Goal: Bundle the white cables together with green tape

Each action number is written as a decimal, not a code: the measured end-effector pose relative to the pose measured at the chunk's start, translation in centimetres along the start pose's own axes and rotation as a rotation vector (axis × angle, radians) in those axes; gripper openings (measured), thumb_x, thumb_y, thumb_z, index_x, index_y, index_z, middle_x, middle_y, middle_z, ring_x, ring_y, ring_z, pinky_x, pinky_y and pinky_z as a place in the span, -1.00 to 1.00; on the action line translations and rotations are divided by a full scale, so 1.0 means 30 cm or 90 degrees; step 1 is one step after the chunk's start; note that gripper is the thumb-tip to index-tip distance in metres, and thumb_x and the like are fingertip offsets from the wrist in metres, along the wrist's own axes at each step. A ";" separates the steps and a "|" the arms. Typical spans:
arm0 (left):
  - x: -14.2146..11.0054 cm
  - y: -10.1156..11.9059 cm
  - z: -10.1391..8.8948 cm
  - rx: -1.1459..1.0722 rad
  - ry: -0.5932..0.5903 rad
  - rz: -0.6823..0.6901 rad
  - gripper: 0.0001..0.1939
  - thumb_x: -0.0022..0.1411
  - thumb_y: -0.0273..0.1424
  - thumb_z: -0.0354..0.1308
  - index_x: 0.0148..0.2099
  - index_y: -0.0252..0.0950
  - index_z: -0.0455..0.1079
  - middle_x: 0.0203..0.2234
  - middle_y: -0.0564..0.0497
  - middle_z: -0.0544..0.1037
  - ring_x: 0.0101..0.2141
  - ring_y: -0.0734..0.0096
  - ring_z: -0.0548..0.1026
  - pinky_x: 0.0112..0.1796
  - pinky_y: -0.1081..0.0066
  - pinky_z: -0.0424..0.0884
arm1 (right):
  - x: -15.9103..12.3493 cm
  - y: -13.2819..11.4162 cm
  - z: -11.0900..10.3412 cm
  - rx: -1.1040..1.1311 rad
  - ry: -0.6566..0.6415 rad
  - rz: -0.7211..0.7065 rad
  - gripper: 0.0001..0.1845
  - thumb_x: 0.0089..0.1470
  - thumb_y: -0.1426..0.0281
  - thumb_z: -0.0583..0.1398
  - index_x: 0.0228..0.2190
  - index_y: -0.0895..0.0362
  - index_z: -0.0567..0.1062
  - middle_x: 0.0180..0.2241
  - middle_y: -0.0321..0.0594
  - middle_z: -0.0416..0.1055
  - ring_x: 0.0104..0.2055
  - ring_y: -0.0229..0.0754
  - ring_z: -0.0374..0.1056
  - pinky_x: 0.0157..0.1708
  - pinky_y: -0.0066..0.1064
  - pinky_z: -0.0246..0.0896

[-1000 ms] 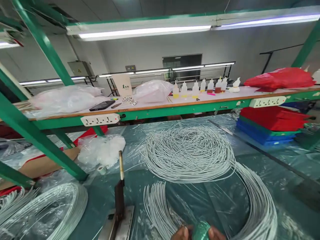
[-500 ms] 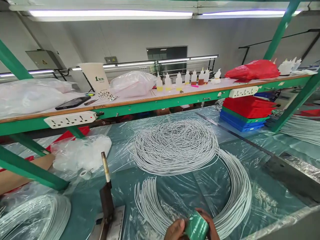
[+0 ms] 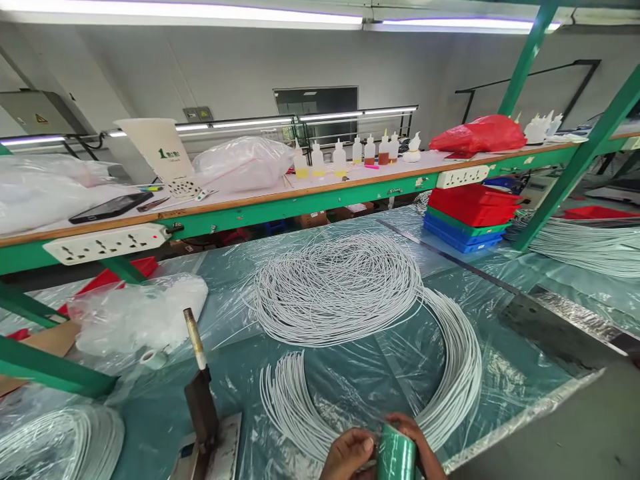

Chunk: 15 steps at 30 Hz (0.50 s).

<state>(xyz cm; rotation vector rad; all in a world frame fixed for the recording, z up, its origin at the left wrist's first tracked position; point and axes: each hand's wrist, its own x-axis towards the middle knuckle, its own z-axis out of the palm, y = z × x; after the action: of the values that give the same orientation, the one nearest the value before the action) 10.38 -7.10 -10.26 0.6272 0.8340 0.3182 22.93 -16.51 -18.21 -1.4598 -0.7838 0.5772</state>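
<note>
Standing by the bench, I see in the head view both hands low at six o'clock, closed round a green tape roll (image 3: 397,457). The left hand (image 3: 347,457) grips it from the nine o'clock side, fingers curled; the right hand (image 3: 425,450) wraps its far side, partly hidden behind the roll. Just above them, a bundle of white cords (image 3: 450,373) sweeps in an arc from the big white coil (image 3: 337,290) at twelve o'clock, its cut ends (image 3: 280,400) fanned at ten o'clock on the plastic-covered table (image 3: 500,347). A lever cutter (image 3: 200,400) stands at nine o'clock, with a clear bag (image 3: 135,317) beyond it. Bottles (image 3: 340,160) and a red bag (image 3: 477,133) sit on the upper shelf (image 3: 300,200), and red and blue trays (image 3: 465,213) stand at two o'clock. To my eye, good work here means keeping the roll steady in both hands and close over the bundle, so the cords stay gathered rather than splaying.
</note>
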 end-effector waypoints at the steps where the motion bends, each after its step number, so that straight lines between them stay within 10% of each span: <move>1: 0.001 -0.001 0.002 0.007 0.002 0.022 -0.58 -0.46 -0.18 0.43 -0.59 -0.33 0.38 -0.65 0.09 0.41 -0.55 0.54 0.36 -0.49 0.53 0.27 | 0.006 0.008 -0.007 -0.016 -0.003 0.010 -0.54 -0.17 -0.08 0.09 -0.54 0.05 0.46 -0.34 -0.13 0.47 -0.25 -0.02 0.40 -0.24 -0.25 0.31; 9: 0.011 -0.055 0.061 0.161 0.067 0.325 -0.64 -0.11 -0.06 0.23 -0.51 -0.26 0.30 -0.64 0.07 0.39 -0.51 0.45 0.32 -0.40 0.45 0.22 | -0.078 -0.004 -0.019 -0.074 0.090 -0.055 -0.65 0.03 0.10 0.02 -0.37 0.03 0.47 -0.25 -0.15 0.43 -0.15 -0.09 0.35 -0.15 -0.34 0.25; 15: 0.035 -0.080 0.119 0.138 0.058 0.302 -0.64 -0.03 -0.04 0.15 -0.40 -0.23 0.27 -0.73 0.18 0.18 -0.63 0.51 0.19 -0.53 0.48 0.16 | -0.115 -0.062 -0.028 -0.038 0.105 -0.051 -0.56 0.01 0.12 0.00 -0.19 0.10 0.42 -0.23 -0.11 0.43 -0.16 -0.10 0.35 -0.16 -0.37 0.23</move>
<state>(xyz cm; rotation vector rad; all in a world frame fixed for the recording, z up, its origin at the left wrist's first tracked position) 13.86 -9.83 -10.59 1.0209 0.8062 0.6964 21.15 -19.78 -16.73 -1.5033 -0.7310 0.3709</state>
